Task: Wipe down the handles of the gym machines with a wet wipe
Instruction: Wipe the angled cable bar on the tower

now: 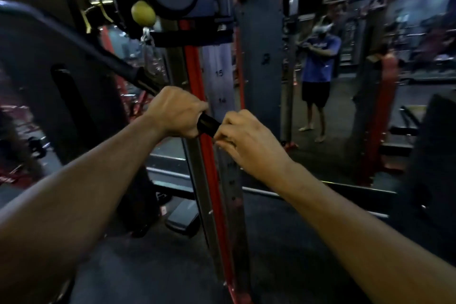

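Observation:
A black bar handle (208, 124) hangs from a cable machine and runs up to the left toward a clip under a yellow ball (143, 13). My left hand (176, 112) grips the handle, fingers curled round it. My right hand (243, 139) is at the handle's lower end, fingers curled against it. No wet wipe shows; it may be hidden inside the right hand.
The machine's red and grey upright (209, 155) with a numbered height scale stands right behind the handle. A large black pad (61, 76) fills the left. A mirror (345, 81) at right reflects a person in a blue shirt. Dark rubber floor (153, 266) lies below.

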Tool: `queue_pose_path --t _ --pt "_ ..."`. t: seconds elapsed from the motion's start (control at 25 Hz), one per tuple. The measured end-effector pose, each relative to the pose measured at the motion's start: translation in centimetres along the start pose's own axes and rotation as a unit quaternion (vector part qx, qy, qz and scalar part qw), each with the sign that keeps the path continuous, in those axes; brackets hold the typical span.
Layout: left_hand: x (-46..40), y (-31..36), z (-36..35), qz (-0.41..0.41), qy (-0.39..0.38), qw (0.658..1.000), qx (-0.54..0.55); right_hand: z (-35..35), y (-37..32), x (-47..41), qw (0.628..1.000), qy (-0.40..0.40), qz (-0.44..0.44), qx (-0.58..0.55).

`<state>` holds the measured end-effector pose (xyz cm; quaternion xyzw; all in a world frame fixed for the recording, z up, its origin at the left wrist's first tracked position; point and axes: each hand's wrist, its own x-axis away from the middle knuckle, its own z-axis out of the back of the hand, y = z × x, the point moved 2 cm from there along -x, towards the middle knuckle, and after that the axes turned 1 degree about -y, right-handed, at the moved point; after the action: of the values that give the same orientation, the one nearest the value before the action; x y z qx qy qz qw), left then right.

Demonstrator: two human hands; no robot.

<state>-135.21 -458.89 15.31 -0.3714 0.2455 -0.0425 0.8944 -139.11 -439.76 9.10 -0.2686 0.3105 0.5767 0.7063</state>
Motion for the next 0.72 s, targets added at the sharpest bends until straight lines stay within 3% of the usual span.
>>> queue_pose_path --t 0.08,0.28,0.4,0.52,0.72 --pt "-0.8 1.0 0.6 0.012 0.027 0.999 0.014 0.4 0.2 0.8 0.997 0.048 0.000 0.056" --pt "-2.7 2.4 2.5 0.090 0.010 0.995 0.032 1.9 1.1 3.1 0.980 0.177 -0.077 0.038" --pt "-3.5 2.8 3.8 0.115 0.011 0.992 0.053 3.3 0.8 1.1 0.981 0.152 -0.077 0.098" --pt "-3.5 2.9 4.8 0.143 0.017 0.985 0.095 4.8 0.7 1.1 0.974 0.140 -0.011 0.178" --pt "-4.0 4.2 6.7 0.153 0.020 0.981 0.121 8.5 1.5 2.2 0.967 0.106 -0.050 0.226"
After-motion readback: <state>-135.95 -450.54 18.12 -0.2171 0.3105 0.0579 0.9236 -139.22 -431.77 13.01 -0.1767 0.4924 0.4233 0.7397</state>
